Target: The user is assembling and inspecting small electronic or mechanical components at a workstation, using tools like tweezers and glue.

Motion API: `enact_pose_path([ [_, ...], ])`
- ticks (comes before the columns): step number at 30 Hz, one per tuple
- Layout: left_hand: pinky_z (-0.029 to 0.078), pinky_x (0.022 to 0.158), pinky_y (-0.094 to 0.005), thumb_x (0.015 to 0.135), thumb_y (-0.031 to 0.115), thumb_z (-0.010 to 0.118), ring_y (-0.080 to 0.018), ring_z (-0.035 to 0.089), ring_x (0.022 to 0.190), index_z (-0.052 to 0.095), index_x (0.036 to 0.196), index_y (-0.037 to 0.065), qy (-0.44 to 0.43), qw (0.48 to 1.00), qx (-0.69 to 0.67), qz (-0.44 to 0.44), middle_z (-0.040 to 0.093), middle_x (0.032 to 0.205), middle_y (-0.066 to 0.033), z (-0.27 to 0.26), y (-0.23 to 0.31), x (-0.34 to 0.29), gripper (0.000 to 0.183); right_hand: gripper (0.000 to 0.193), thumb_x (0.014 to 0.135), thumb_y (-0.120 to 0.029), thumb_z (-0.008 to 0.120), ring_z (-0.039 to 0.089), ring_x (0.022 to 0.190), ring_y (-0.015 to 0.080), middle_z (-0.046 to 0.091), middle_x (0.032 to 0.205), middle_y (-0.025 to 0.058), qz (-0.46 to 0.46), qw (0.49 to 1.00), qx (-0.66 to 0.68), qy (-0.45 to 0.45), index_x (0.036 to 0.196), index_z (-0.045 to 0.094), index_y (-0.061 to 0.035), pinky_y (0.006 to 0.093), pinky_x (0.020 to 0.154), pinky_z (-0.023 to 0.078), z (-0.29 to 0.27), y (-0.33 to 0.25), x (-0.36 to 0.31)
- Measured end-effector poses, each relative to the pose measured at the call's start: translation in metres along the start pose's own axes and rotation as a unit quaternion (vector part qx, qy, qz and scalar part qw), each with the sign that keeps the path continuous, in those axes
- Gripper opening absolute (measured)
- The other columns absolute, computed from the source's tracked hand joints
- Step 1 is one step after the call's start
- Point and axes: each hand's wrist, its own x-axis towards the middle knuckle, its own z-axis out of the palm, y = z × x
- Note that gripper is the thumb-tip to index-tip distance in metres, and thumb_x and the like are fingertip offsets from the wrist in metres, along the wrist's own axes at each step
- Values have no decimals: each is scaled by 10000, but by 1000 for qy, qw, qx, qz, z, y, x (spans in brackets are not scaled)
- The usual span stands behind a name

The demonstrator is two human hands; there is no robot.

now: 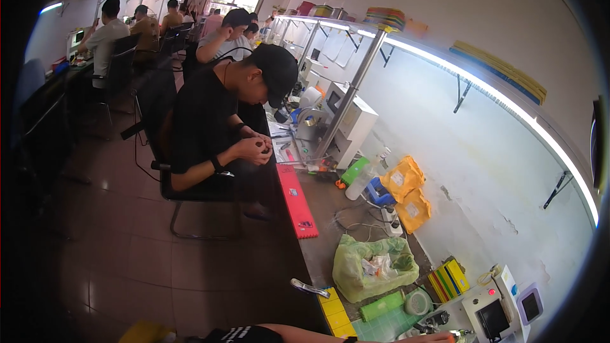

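My left arm, in a dark sleeve and with a dark band at the wrist, runs along the lower edge. Only the upper side of my left hand shows, cut off by the frame, so its fingers and anything in them are hidden. It lies beside a white machine with a small dark screen and a red light. Near it are a green cutting mat, a rolled green item and a round whitish container. My right hand is out of view.
A bin lined with a green bag, a silver hand tool, yellow blocks and a long red tray sit along the bench. A co-worker in black sits further along, both hands together at the edge. Orange packets lean by the wall.
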Motion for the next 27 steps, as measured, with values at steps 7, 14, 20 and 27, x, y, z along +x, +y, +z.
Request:
enact_pose_path([
  [7, 549, 762, -373, 975, 124, 763, -267, 659, 981, 773, 1052, 24, 18, 995, -43, 92, 692, 1054, -111, 19, 1, 45, 127, 216, 1051, -118, 592, 587, 807, 185, 635, 1156, 216, -12, 991, 94, -96, 1117, 641, 82, 286, 687, 481, 35, -5, 12],
  [14, 566, 709, -300, 985, 156, 759, -168, 729, 856, 771, 1045, 12, -41, 976, -201, -79, 770, 959, -89, 23, -3, 36, 157, 319, 1037, -28, 579, 691, 1108, 322, 564, 1420, 340, 11, 986, 111, -127, 1310, 586, 136, 368, 905, 570, 31, 2, -3],
  [20, 561, 736, -302, 1002, 177, 734, -149, 715, 847, 766, 1064, 12, -36, 945, -283, -158, 778, 958, -85, 32, -13, 34, 180, 444, 1006, -6, 616, 696, 1126, 369, 585, 1411, 334, 8, 982, 81, -168, 1423, 528, 116, 401, 956, 561, 20, -17, 9],
  [27, 534, 784, -415, 1004, 150, 683, -317, 647, 872, 713, 950, 48, -36, 998, 45, 26, 671, 947, -100, 47, -40, 33, 119, 224, 939, -131, 638, 530, 558, 258, 574, 649, 139, 108, 969, 108, -195, 776, 677, 17, 357, 539, 390, -14, -29, 18],
])
